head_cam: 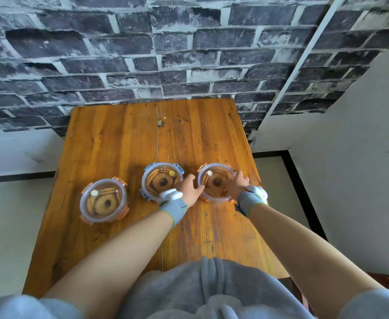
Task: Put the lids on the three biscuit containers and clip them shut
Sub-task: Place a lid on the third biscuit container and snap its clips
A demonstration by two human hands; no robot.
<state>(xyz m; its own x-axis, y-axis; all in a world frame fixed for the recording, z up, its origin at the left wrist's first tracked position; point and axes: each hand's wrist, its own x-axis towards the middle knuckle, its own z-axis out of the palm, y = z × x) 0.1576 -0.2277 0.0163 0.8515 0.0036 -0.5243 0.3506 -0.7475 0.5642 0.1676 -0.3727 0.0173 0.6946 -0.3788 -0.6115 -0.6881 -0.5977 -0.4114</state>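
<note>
Three round clear biscuit containers stand in a row on the wooden table (119, 139), each with its lid on. The left container (103, 200) has orange clips, the middle container (160, 179) has blue clips, and the right container (215, 180) has orange clips. My left hand (190, 188) rests between the middle and right containers, its fingers against the right container's left rim. My right hand (238, 184) lies on the right container's right side, fingers over its rim. Whether the clips under my hands are down is hidden.
A dark brick-pattern wall (165, 54) backs the table's far edge. White walls and a pale floor (9, 226) lie to both sides. My grey-clothed body (200, 291) is at the near edge. A small speck (160, 122) sits on the far tabletop.
</note>
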